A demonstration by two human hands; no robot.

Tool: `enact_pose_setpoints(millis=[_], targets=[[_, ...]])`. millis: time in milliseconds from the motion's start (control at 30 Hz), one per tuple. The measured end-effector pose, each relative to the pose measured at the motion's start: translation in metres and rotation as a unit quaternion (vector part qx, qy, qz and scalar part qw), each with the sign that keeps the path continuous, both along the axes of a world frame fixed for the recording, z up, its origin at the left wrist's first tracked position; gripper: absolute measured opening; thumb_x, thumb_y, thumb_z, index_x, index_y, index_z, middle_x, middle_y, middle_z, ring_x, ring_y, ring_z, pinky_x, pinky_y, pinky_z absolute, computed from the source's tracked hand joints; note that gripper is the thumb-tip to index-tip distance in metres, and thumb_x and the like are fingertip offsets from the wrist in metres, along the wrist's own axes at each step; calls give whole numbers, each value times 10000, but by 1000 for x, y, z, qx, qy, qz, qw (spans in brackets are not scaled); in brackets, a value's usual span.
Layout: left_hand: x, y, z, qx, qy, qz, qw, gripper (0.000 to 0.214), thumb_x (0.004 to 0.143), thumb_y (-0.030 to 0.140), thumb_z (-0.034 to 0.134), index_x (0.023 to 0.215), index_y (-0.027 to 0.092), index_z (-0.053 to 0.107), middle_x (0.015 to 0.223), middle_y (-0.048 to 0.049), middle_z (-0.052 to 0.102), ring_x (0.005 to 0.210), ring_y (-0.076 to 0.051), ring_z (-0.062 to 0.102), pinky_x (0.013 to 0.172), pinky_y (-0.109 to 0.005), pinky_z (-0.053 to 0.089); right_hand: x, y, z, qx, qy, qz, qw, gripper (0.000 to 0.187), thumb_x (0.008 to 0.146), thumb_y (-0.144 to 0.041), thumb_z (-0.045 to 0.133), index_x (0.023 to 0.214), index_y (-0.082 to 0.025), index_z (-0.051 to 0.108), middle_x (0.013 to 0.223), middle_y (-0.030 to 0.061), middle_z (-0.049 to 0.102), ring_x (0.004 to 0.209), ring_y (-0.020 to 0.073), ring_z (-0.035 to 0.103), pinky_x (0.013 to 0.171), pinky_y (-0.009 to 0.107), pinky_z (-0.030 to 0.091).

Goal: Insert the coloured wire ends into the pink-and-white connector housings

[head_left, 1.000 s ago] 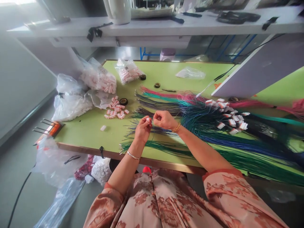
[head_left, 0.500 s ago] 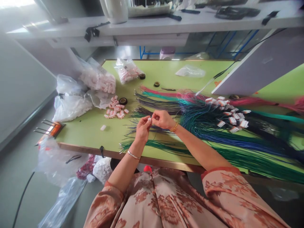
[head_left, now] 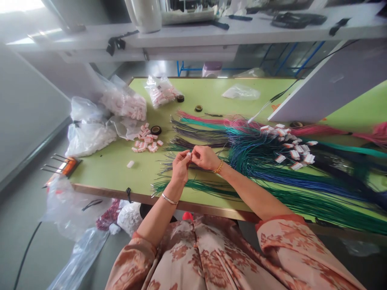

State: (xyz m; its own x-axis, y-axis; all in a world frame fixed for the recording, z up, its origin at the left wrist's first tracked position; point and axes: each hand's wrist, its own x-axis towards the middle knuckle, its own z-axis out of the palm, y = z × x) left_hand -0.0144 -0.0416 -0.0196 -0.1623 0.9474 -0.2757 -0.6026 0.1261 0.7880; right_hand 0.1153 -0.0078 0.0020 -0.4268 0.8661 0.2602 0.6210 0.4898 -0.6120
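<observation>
My left hand (head_left: 180,166) pinches a small white connector housing (head_left: 189,155) between thumb and fingers. Against its right side my right hand (head_left: 205,157) is closed in a pinch; a wire end is probably too fine to make out there, so what it holds is hidden. Beneath and beside both hands lie bundles of loose wires, among them dark green wires (head_left: 217,187) and pink wires (head_left: 201,118), their tips pointing left. Finished-looking white-and-orange connectors (head_left: 294,154) with wires attached lie in a heap to the right.
Loose connector housings (head_left: 146,141) are piled left of my hands, with a single white piece (head_left: 130,164) nearer the edge. Black tape rolls (head_left: 156,130) and plastic bags of housings (head_left: 161,90) sit behind. An orange pronged holder (head_left: 70,166) stands at the left corner. A shelf (head_left: 193,38) spans the back.
The whole view has shifted slightly. Both hands stay together at the white connector housing, with the right hand's fingers pressed a little closer to it.
</observation>
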Motion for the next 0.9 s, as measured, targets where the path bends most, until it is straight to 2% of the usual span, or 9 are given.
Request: enact_pose_setpoints(millis=[100,200,267,367,500,700,900], targets=[[-1,0,2,7,4,-4,1000,281,601,205,836,831,157,682,730,12,635,650,-74,548,670,-234,415,4,6,7,-23,8,35,999,141,818,-267,543,729,-171,595,670,21,635,579,114,486,582,231,346],[-3,2,3,22,-9,-4,1000,282,630,216,822,866,159,677,761,1,644,648,-68,534,668,-236,407,15,38,18,-44,44,66,996,219,863,-324,517,796,-158,643,676,7,644,594,113,506,596,222,377],[-3,3,4,22,-10,-2,1000,281,639,219,817,872,158,674,781,-8,650,661,-70,535,665,-235,402,22,73,23,-15,44,7,999,242,881,-326,509,836,-149,668,730,21,670,643,124,540,633,228,403],[-2,3,4,14,-8,-5,1000,276,644,222,814,871,153,675,795,-18,656,677,-76,538,667,-237,397,25,127,18,5,-40,-113,993,185,841,-214,543,853,-150,717,816,55,713,737,153,597,718,251,435],[-1,1,5,4,0,-6,1000,297,640,232,822,882,148,674,799,-16,659,673,-71,527,680,-237,394,11,173,1,-15,-132,-153,979,210,833,-189,560,912,-196,755,924,59,737,866,183,630,803,275,457],[-1,0,5,-3,10,1,1000,305,648,249,824,894,153,671,799,-13,657,685,-77,533,689,-241,386,-17,189,-13,-24,-186,-154,970,204,867,-220,538,907,-193,737,1039,104,709,916,219,636,823,315,466],[0,0,4,-4,4,-7,1000,320,640,247,823,902,148,670,818,-20,667,662,-71,515,684,-246,380,-18,194,-17,-33,-233,-117,965,243,885,-228,534,1073,-134,657,1158,206,634,1036,293,614,903,384,455]])
